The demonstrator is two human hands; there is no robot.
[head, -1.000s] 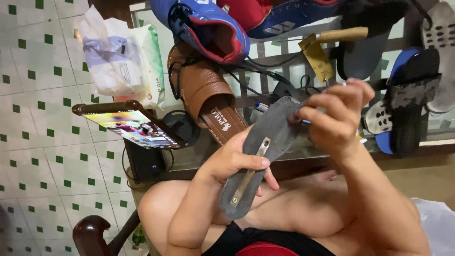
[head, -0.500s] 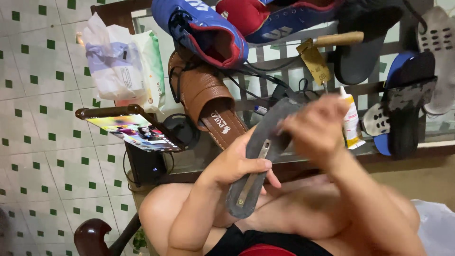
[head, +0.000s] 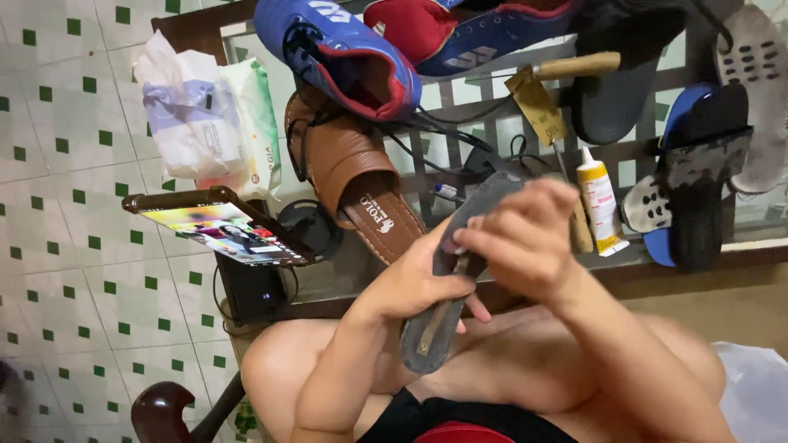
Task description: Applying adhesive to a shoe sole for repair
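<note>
Right hand (head: 525, 242) shifted down the grey insole (head: 447, 308), pinching it, left hand (head: 419, 283) gripping beneath.

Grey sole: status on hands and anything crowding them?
Left hand grips grey sole from beneath. Right hand pressed on its top face. Brown sandal close behind, apart.

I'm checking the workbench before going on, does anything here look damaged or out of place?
The blue slipper at the table's right end looks damaged: its dark sole layer has come away from the blue base. The left hand holds a detached grey sole while the right hand presses on it. Footwear lies jumbled across the glass table.
</note>
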